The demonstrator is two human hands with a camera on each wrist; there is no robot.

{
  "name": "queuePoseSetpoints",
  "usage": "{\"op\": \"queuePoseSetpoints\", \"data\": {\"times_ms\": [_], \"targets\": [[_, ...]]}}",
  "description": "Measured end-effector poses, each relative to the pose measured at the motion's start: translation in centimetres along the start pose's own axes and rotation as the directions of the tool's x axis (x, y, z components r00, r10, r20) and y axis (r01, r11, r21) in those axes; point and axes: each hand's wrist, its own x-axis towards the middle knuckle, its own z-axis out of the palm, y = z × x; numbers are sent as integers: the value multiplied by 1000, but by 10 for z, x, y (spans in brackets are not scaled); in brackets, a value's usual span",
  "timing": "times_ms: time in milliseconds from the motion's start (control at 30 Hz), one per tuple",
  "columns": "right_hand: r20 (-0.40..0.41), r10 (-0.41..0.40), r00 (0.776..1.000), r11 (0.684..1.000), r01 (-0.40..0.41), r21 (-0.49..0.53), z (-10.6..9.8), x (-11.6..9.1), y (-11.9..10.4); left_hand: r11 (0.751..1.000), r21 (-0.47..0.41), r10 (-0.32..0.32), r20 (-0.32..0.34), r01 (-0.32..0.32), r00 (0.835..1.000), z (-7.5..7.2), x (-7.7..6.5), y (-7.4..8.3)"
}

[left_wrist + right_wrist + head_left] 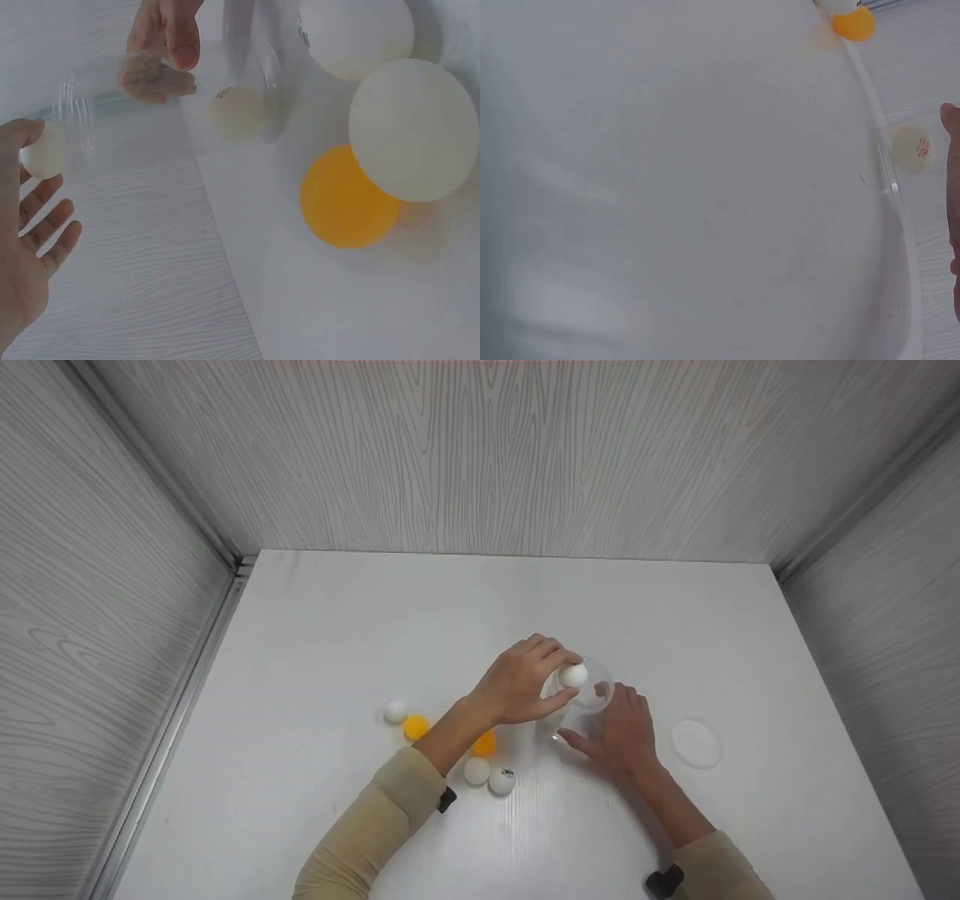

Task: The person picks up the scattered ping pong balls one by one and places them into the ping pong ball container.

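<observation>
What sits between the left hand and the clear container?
A white ball, pinched by the left hand at the mouth of the clear container: left wrist view.

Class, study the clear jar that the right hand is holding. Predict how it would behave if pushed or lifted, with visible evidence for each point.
The clear jar could tip if pushed near its mouth, since it is taller than wide. Its smooth, glossy wall may be slippery. It is probably light for its size, as the wall looks thin and see-through.
</observation>
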Motion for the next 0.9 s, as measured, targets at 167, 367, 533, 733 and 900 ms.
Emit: {"op": "queuePoseSetpoints", "data": {"times_ms": [167,367,533,733,900], "targets": [[-5,-5,1000,1000,5,0,0,0,0,1000,6,5,27,-6,1000,9,2,0],[-3,0,1000,1000,0,4,1,-1,1,1000,-5,3,45,-3,999,13,6,1],[-6,2,1000,1000,-2,19,1,0,1,1000,-17,-7,50,8,999,16,9,0],[10,14,1000,1000,-14,15,2,0,2,998,-52,-39,59,42,997,20,10,-2],[5,21,1000,1000,-21,-4,3,0,2,997,-63,-31,64,35,997,20,12,-2]]}}
